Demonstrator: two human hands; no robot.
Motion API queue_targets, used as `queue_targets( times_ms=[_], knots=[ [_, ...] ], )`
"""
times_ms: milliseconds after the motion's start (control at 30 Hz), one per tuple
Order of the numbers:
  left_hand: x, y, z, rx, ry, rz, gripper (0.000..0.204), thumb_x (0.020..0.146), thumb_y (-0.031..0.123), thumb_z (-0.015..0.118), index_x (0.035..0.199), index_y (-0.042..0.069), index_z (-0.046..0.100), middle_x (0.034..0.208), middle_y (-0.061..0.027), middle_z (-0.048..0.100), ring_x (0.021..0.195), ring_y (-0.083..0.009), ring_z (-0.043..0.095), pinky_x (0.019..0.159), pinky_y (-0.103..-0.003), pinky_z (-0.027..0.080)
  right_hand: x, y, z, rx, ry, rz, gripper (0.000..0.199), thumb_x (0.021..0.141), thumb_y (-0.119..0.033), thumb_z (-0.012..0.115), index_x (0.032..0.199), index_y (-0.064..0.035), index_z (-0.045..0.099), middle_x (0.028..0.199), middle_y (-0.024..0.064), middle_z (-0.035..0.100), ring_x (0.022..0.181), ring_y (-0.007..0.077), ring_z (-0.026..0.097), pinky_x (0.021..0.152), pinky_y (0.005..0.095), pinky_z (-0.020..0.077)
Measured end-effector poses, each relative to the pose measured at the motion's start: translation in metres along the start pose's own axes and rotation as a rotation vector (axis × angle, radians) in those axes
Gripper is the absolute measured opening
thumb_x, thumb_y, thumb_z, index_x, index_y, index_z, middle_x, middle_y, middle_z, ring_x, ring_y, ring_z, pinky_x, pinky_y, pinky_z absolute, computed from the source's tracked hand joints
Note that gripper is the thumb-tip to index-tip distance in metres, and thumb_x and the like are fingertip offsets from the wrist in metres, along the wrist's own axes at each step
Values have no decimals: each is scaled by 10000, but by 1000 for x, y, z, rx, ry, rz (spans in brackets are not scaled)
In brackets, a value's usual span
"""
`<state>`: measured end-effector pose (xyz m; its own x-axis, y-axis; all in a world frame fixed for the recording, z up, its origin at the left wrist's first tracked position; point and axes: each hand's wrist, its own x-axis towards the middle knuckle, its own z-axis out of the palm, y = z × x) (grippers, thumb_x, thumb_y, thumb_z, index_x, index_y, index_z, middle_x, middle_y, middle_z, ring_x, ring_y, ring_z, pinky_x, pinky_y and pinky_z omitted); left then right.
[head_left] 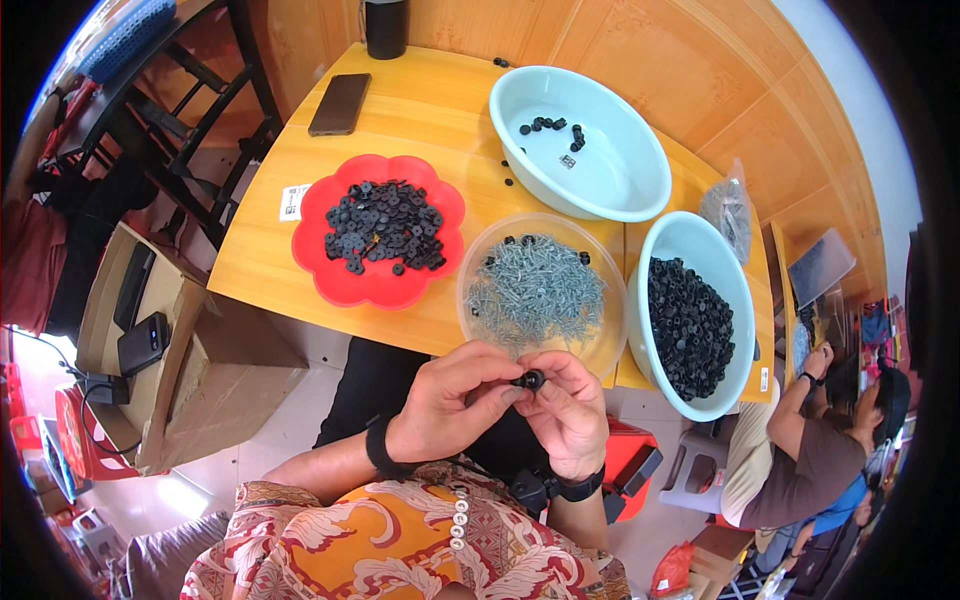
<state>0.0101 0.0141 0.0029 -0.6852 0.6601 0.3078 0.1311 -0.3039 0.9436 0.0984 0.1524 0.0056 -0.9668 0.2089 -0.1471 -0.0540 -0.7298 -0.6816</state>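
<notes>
Close in front of my chest, my left hand (452,398) and my right hand (568,412) meet, with thumbs and fingertips pinching a small black round knob-like part (533,379). Its far side is hidden by my fingers. Just beyond my hands is a clear round tub (468,325) filled with silvery screws (540,290), and a few black pieces lie on top of them. To its left, a red flower-shaped tray (312,240) holds a heap of flat black washers (382,225). On the right, a light blue basin (650,345) is piled with small black round parts (690,325).
Behind the tub, another light blue basin (625,180) holds several black pieces. A dark phone (341,104) and black cup (386,28) are on the yellow table (265,235). A clear bag (728,212) lies far right. A cardboard box (215,365) stands left; another person (815,445) sits right.
</notes>
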Motion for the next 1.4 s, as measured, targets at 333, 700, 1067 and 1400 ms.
queue_targets(
  times_ms=[333,700,1067,1400],
  knots=[
    [4,-7,-1,29,24,45,190,758,-88,592,938,-29,583,893,-108,558,767,-156,578,651,-241,459,5,1,1,-35,-3,-33,273,811,-74,596,1055,24,520,978,95,575,804,141,554,669,241,430],
    [3,-6,-3,-107,50,-55,191,738,-78,616,909,3,586,848,-79,562,728,-134,568,589,-227,449,5,3,9,-218,59,-151,257,797,-15,604,1039,44,542,938,102,589,787,144,559,647,247,457],
    [2,-8,-3,-4,55,89,192,716,-90,624,881,-1,587,857,-77,562,739,-154,571,614,-234,454,3,4,13,-239,74,-181,230,798,2,595,1020,55,563,915,106,592,741,146,558,627,245,458],
    [4,-4,-6,97,34,129,173,711,-78,632,864,-3,609,843,-82,574,733,-168,583,617,-237,459,1,5,10,-318,64,-213,217,804,14,584,1019,45,578,911,103,589,731,145,572,604,237,469]
  ],
)
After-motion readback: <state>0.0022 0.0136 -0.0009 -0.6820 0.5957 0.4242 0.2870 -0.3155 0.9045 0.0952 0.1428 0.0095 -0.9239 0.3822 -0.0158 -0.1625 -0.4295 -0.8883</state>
